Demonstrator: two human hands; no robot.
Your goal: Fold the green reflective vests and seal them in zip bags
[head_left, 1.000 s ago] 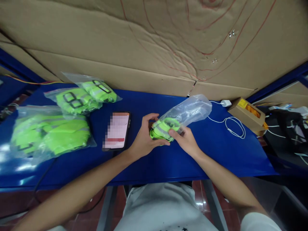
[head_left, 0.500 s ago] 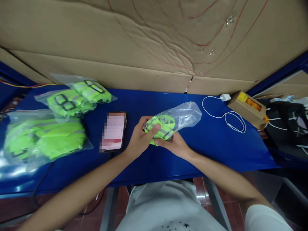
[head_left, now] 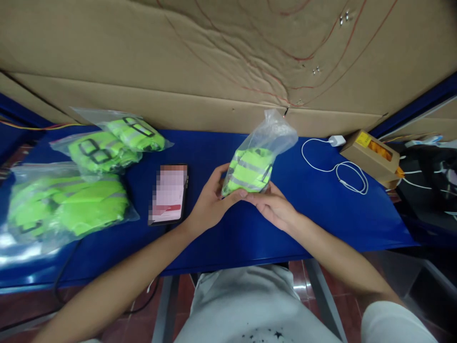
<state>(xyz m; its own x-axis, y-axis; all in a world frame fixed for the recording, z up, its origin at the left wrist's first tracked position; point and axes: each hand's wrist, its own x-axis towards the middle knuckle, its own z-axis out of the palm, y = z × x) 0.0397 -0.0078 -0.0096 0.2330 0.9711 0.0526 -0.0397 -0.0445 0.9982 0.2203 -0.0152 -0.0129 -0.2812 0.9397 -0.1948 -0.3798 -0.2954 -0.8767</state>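
Between my two hands, above the blue table (head_left: 228, 243), is a clear plastic bag with a folded neon-yellow reflective vest (head_left: 250, 169) inside. Grey reflective bands cross the vest. The bag's loose upper part (head_left: 273, 128) stands up and leans away to the right. My left hand (head_left: 216, 197) is closed around the bag's lower left, thumb along its bottom edge. My right hand (head_left: 276, 205) grips the lower right, its thumb meeting the left thumb. Fingers behind the bag are partly hidden.
Several bagged neon vests (head_left: 71, 205) lie at the left. A phone (head_left: 169, 195) rests beside my left forearm. At the back right are a white charger and cable (head_left: 337, 141) and a cardboard box (head_left: 373, 155). A cardboard panel (head_left: 143, 52) rises behind the table.
The vest is now all inside the bag, where its lower edge stuck out before. My hands have tilted the bag upright, and its loose end points up. Both thumbs have moved to the bottom edge.
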